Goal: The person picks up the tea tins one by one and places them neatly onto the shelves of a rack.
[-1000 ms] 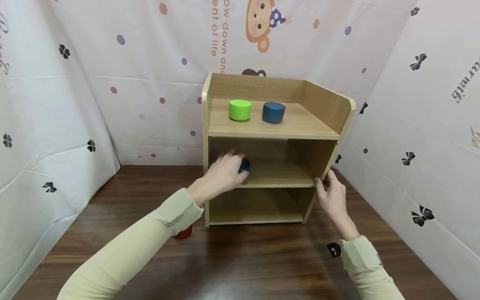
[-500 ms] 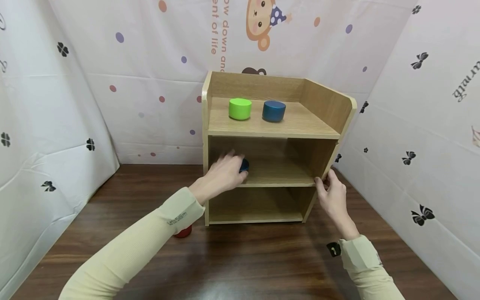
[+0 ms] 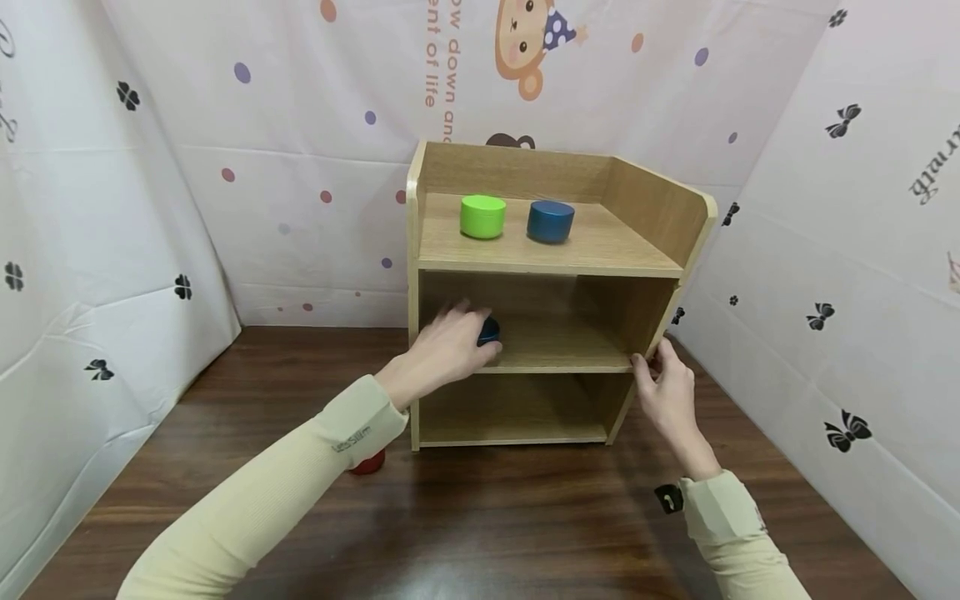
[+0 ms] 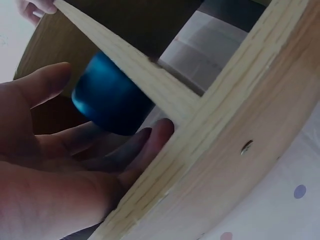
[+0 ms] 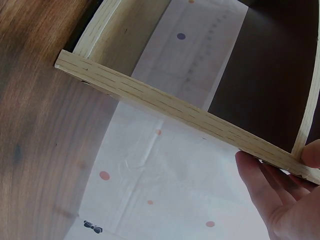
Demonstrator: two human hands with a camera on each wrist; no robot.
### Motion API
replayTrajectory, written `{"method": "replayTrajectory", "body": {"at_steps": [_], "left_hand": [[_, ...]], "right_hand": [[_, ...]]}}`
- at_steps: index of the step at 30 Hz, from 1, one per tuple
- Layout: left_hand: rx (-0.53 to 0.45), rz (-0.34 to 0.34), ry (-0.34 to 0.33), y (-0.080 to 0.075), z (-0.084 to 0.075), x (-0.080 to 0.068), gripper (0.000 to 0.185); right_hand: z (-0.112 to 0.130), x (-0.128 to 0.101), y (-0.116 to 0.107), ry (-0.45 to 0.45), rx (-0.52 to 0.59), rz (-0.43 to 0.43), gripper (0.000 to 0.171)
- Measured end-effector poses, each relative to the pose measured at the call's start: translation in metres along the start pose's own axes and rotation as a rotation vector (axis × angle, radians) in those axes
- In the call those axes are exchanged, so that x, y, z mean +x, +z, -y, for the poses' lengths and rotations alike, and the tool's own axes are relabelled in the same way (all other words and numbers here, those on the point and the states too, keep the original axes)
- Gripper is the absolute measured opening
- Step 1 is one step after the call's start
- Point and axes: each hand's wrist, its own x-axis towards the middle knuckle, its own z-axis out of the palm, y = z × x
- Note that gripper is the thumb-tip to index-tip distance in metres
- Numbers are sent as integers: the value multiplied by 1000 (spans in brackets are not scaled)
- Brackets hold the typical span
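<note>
A small wooden shelf unit (image 3: pixel 551 250) stands on a dark wooden table. My left hand (image 3: pixel 448 346) reaches into the left of its middle shelf. There the thumb and fingers (image 4: pixel 145 145) close around a dark blue cylinder (image 3: pixel 489 331), which the left wrist view shows as the same blue cylinder (image 4: pixel 107 97) standing on the shelf board. My right hand (image 3: pixel 662 379) holds the unit's right side panel at the front edge, level with the middle shelf. In the right wrist view the fingers (image 5: pixel 270 185) lie against the board's edge (image 5: pixel 165 105).
A green cylinder (image 3: pixel 482 216) and another blue cylinder (image 3: pixel 551 221) stand on the top shelf. A red cylinder (image 3: pixel 367 462) sits on the table (image 3: pixel 487 517) under my left forearm. The bottom shelf holds nothing. Patterned white curtains close in the back and both sides.
</note>
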Motion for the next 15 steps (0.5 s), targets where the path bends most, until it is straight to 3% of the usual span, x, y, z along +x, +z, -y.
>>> {"method": "replayTrajectory", "body": {"at_steps": [4,15], "left_hand": [[30,-54,19,-2,-2,-8,58],[109,-273,206,-12,-10,-50,49]], "right_hand": [[0,0,0,-7,3,1,18],[3,1,2,3,-10,-10,18]]}}
